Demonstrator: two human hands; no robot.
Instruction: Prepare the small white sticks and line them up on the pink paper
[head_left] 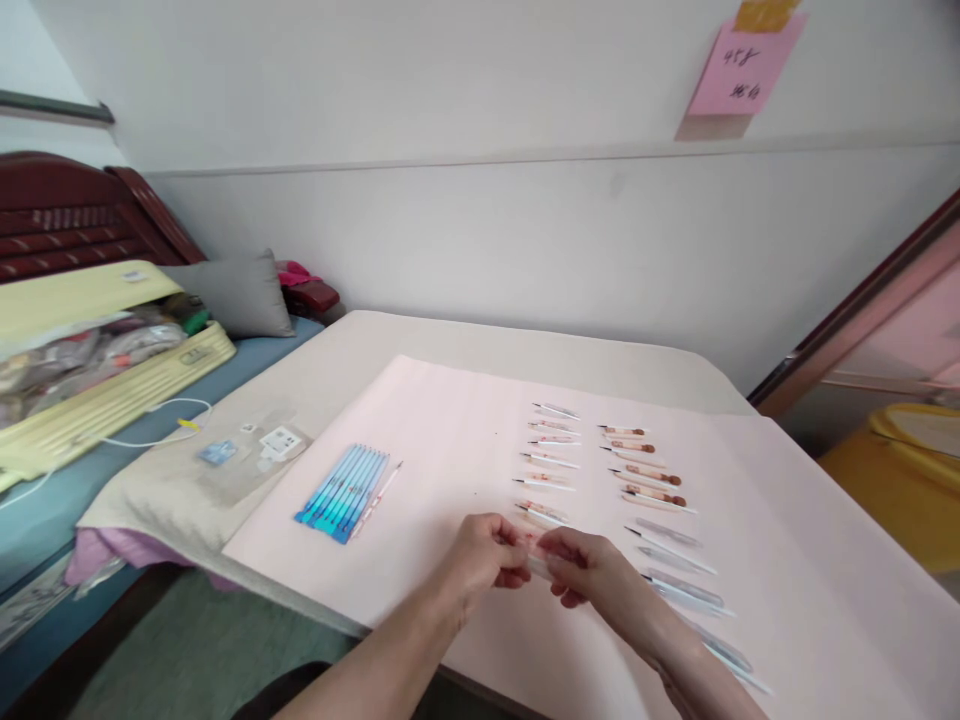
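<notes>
My left hand (484, 558) and my right hand (581, 568) meet over the near part of a pale pink sheet (450, 440) on the table. Both pinch the ends of one thin, light-coloured pen (535, 552) held between them. Just beyond my fingers lies a column of white pens (551, 460). To its right runs a column of pens with brown ends (649, 470), and clear-capped pens (679, 570) continue toward me. A pack of blue pens (343, 492) lies to the left, with one loose white pen (379, 496) beside it.
A beige cloth (195, 480) covers the table edge, with small packets (279, 441) and a blue card (217, 452). A bed at left holds a yellow case (112, 395), a grey pillow (236, 292) and a white cable (169, 425). A pink note (742, 70) hangs on the wall.
</notes>
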